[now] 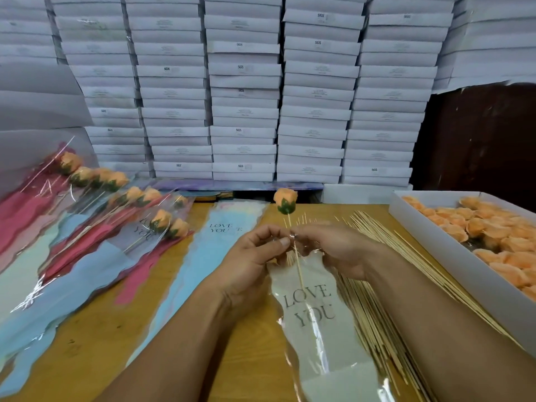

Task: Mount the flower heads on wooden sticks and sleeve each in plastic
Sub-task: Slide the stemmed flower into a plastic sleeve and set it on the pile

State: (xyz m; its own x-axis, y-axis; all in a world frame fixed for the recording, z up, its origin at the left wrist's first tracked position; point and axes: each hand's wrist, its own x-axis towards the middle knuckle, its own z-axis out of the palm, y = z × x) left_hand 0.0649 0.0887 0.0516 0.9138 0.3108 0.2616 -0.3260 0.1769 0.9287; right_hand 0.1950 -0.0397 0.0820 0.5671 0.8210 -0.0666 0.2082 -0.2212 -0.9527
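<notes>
1. A flower (pixel 285 201) is shown mounted on a stick (pixel 298 271), which stands nearly upright, head away from the person, lower part already inside the sleeve (pixel 314 323).
2. The sleeve mouth is pinched on either side of the stick: by the left hand (pixel 255 256) with thumb and forefinger, and by the right hand (pixel 333 248) likewise. The other fingers are loosely curled.
3. The flower lies just beyond the fingertips, on the stick's long axis. Both hands are about equally near it.
4. The next move is judged to be the sleeve drawn up over the head.
5. Open table (pixel 185 288) lies ahead. Loose sticks (pixel 374 285) and a tray (pixel 452 256) of heads crowd the right. Finished flowers (pixel 121 192) lie far left.
</notes>
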